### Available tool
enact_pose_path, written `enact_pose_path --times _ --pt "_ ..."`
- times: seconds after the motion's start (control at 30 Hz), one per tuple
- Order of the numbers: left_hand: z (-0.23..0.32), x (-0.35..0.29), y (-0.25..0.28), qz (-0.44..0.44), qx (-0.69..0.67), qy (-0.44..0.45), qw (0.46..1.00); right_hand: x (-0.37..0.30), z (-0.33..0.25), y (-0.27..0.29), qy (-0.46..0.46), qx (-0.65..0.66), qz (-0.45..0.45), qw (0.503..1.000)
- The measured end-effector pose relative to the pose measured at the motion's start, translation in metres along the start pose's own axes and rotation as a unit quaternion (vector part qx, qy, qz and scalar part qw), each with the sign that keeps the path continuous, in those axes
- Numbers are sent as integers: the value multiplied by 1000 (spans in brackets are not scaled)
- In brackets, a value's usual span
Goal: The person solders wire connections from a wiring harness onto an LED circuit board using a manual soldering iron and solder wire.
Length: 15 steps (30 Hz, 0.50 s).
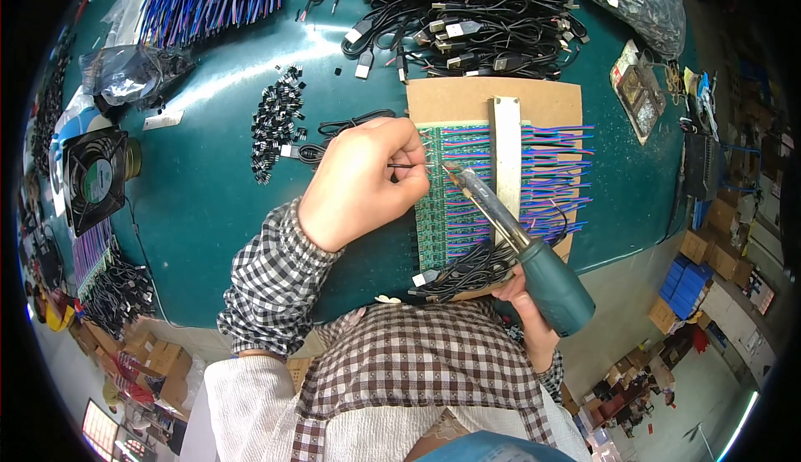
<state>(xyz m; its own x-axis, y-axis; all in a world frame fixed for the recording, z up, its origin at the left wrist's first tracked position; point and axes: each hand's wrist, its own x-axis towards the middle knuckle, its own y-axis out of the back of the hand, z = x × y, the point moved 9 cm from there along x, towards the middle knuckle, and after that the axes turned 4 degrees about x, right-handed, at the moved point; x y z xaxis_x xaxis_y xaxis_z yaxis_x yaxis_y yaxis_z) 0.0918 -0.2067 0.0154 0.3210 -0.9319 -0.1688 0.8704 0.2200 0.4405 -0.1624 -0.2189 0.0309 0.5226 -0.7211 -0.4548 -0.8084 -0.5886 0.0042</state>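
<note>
My left hand pinches the thin black wire of a USB cable, its end at the edge of a row of small green circuit boards. In my right hand is a soldering iron with a dark green handle, its tip pointing at the boards just right of the left fingertips. Whether tip and wire touch is too small to tell. Blue, red and black wires run rightward from the boards, beneath a pale flat bar. Brown cardboard lies underneath.
Coiled black USB cables rest at the boards' near edge, with a big pile of cables at the back. Small black connector parts lie left of the boards. A fan stands far left; a grimy solder tray sits right.
</note>
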Motion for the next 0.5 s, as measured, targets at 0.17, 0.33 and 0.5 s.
enact_pose_path --times 0.17,0.33,0.5 --pt "0 0 0 -1 4 2 1000 1 0 2 11 4 16 1000" --pt "0 -1 0 3 -3 -3 1000 3 -2 5 23 -17 23 999" --pt "0 0 0 6 -13 -6 1000 1 -2 5 19 28 50 998"
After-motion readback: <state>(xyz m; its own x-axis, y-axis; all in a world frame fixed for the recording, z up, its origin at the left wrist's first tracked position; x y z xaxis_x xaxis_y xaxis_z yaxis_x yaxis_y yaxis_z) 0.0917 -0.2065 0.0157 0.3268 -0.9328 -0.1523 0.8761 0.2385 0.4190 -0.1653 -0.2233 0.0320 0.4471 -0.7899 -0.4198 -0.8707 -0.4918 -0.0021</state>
